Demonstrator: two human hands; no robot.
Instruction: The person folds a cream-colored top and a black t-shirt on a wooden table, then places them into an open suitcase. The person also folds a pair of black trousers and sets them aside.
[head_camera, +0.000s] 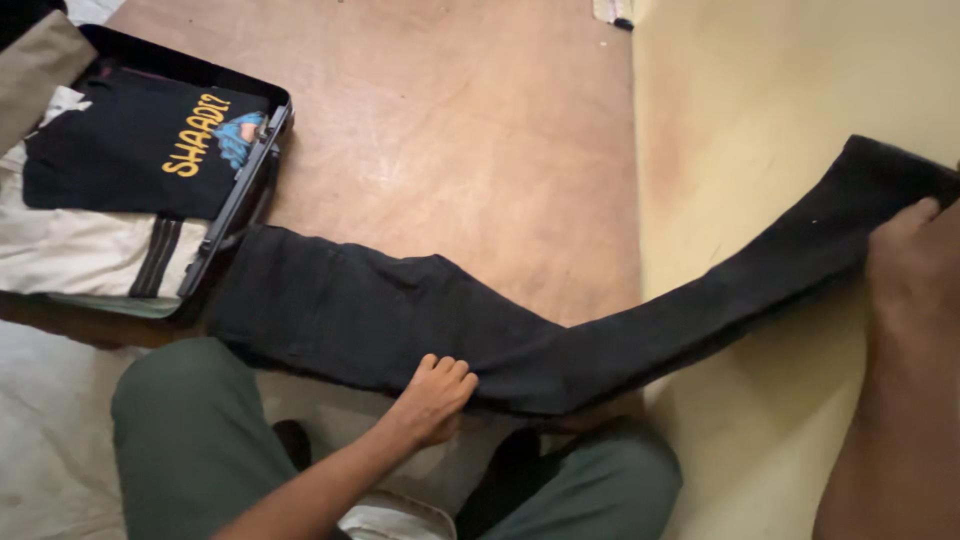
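Right hand (915, 250) is being closed on leg end of black trousers (420, 320), stretched over floor (450, 150); left hand (435, 395), open-palmed, is being pressed at mid-length. Folding judged underway; steady pinning needed.

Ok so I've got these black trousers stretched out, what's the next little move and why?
Probably swing the right hand across toward the waist end by the suitcase, folding the black trousers in half. The leg end is lifted in that hand, the left hand presses the middle like a fold line, and folded clothes already lie in the case.
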